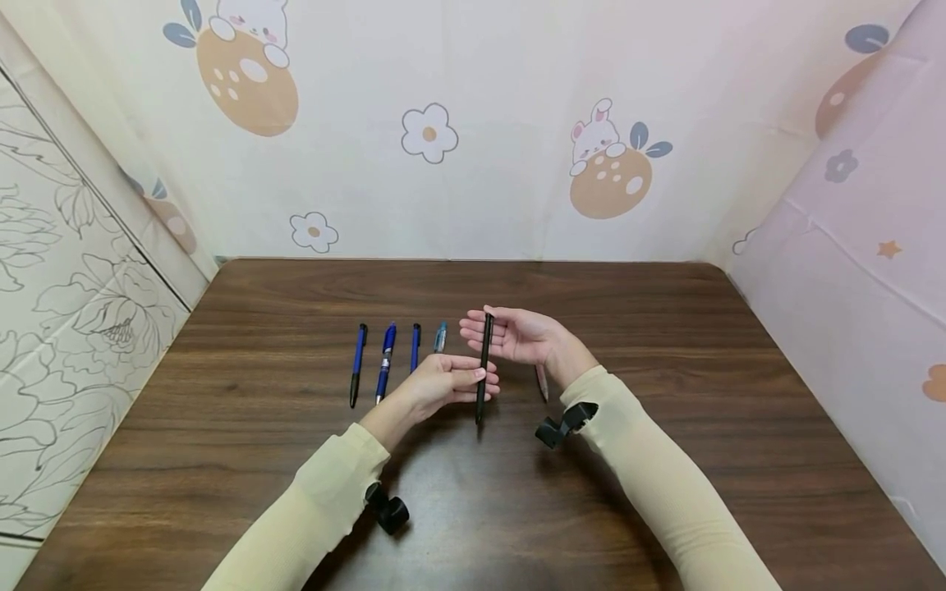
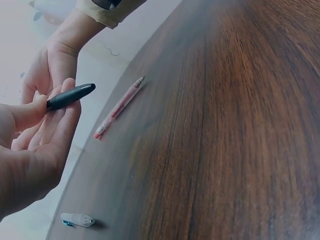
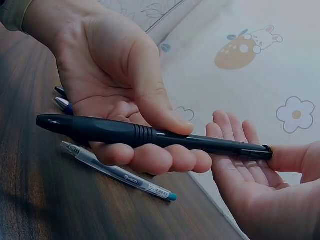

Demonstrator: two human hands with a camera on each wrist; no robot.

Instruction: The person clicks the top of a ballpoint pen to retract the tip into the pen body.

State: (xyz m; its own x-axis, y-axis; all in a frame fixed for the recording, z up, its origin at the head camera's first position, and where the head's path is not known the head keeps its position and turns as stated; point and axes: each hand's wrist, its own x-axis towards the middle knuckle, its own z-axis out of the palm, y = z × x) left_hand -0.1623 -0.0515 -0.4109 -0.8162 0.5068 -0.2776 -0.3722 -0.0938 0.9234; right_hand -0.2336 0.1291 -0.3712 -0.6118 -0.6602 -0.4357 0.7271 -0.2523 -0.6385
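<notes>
In the head view my left hand (image 1: 439, 384) holds a black pen (image 1: 484, 369) by its barrel, between thumb and fingers, tip toward me. The right wrist view shows the left thumb lying along the pen (image 3: 145, 135) with the fingers beneath it. My right hand (image 1: 528, 335) is at the pen's far end. Its thumb touches that end, and its fairly straight fingers lie behind the barrel. Left of the hands lies a clear pen with a teal end (image 1: 440, 336); a pink pen (image 2: 120, 107) lies on the right, partly covered by the right wrist in the head view.
Further left on the brown wooden table (image 1: 244, 427) lie a blue pen with a black grip (image 1: 358, 365), a blue pen (image 1: 386, 361) and another blue pen (image 1: 415, 345). A patterned curtain (image 1: 502, 197) hangs behind the table. Black camera mounts sit on both wrists.
</notes>
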